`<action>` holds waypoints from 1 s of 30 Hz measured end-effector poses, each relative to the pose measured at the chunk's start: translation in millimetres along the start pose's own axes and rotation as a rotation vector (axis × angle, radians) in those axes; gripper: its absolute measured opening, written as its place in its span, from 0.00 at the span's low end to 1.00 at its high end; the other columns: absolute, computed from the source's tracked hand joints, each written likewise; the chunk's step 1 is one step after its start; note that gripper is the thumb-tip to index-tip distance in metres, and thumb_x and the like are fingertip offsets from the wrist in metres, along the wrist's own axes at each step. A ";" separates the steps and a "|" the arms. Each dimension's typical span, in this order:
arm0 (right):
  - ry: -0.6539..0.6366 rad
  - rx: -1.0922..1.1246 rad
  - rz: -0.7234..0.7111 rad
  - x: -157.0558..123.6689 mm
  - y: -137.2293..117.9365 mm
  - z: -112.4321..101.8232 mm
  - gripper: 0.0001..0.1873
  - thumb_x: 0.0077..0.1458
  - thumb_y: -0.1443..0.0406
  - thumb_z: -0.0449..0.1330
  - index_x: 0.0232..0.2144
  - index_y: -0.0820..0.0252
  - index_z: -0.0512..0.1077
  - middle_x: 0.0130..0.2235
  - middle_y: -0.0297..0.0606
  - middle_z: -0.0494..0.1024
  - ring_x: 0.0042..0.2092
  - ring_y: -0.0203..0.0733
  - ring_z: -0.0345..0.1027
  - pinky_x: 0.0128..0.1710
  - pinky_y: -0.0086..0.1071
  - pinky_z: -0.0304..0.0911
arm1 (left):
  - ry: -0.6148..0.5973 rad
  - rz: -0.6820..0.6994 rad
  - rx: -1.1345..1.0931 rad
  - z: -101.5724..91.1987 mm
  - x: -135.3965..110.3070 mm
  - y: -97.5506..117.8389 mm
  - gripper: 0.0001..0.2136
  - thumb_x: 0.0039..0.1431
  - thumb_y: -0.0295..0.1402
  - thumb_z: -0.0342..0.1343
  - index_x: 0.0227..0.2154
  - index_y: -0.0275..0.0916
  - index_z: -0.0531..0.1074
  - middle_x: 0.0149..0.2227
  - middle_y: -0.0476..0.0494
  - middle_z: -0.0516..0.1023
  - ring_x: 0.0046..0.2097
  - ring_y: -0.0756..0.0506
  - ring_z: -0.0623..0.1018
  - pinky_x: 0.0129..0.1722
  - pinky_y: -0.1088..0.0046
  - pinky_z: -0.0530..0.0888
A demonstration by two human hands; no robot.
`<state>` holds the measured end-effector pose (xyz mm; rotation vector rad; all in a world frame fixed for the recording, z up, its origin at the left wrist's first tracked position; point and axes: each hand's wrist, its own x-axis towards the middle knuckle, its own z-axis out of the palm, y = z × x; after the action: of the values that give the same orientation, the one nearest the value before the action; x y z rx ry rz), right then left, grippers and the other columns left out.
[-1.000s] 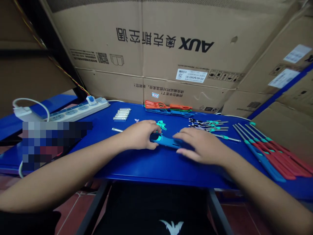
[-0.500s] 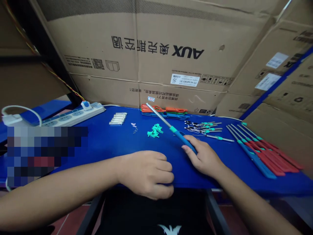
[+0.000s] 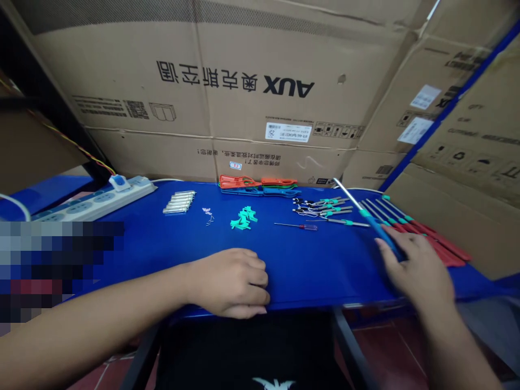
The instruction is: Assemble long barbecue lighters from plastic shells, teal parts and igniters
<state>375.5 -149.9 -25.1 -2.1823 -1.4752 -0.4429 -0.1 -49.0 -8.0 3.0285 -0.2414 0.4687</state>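
Note:
My right hand holds a long tool with a blue handle, a teal collar and a metal shaft. It sits at the right of the blue table, beside a row of similar red and blue-handled tools. My left hand rests in a loose fist on the table's front edge, with nothing visible in it. Small teal plastic parts lie ahead of it, and a thin red-handled screwdriver lies mid-table.
Metal tubes and a white power strip lie at the left. Orange and blue plastic shells are stacked at the back, with small teal-tipped rods beside them. Cardboard boxes wall the back and right.
My right hand has carried the blue-handled tool from the table's middle to the row at the right. My left hand drew back to the front edge and stayed there.

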 end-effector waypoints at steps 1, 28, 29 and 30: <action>0.015 -0.070 0.054 4.2 15.1 -5.6 0.32 0.63 0.48 0.48 0.59 0.60 0.72 0.50 0.56 0.75 0.49 0.64 0.73 0.46 0.51 0.69 | -0.003 -0.009 -0.001 0.3 -0.3 -1.0 0.07 0.66 0.36 0.56 0.39 0.40 0.77 0.32 0.45 0.78 0.33 0.46 0.75 0.35 0.65 0.72; -0.041 -0.342 0.006 10.9 41.3 21.1 0.25 0.62 0.53 0.49 0.43 0.58 0.82 0.43 0.56 0.79 0.41 0.65 0.74 0.36 0.54 0.68 | -0.100 -0.085 -0.056 -0.5 -1.8 -5.4 0.10 0.68 0.38 0.53 0.42 0.41 0.78 0.35 0.44 0.80 0.36 0.45 0.77 0.38 0.65 0.71; -0.052 -0.363 -0.027 14.1 43.7 20.5 0.25 0.63 0.52 0.49 0.43 0.58 0.82 0.43 0.57 0.79 0.40 0.66 0.74 0.35 0.53 0.68 | -0.099 -0.083 -0.055 -0.4 -1.7 -5.4 0.10 0.68 0.38 0.53 0.42 0.41 0.78 0.35 0.45 0.80 0.36 0.45 0.77 0.38 0.65 0.71; -0.060 -0.379 -0.059 18.7 45.5 20.6 0.25 0.63 0.52 0.49 0.43 0.59 0.81 0.43 0.58 0.79 0.40 0.66 0.74 0.35 0.53 0.68 | -0.095 -0.080 -0.054 -0.3 -1.7 -5.6 0.10 0.68 0.38 0.53 0.42 0.41 0.78 0.35 0.45 0.80 0.36 0.45 0.77 0.38 0.65 0.71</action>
<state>424.8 -138.4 -41.9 -2.4616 -1.5966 -0.7351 -0.9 -43.2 -8.5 2.9971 -0.1357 0.3077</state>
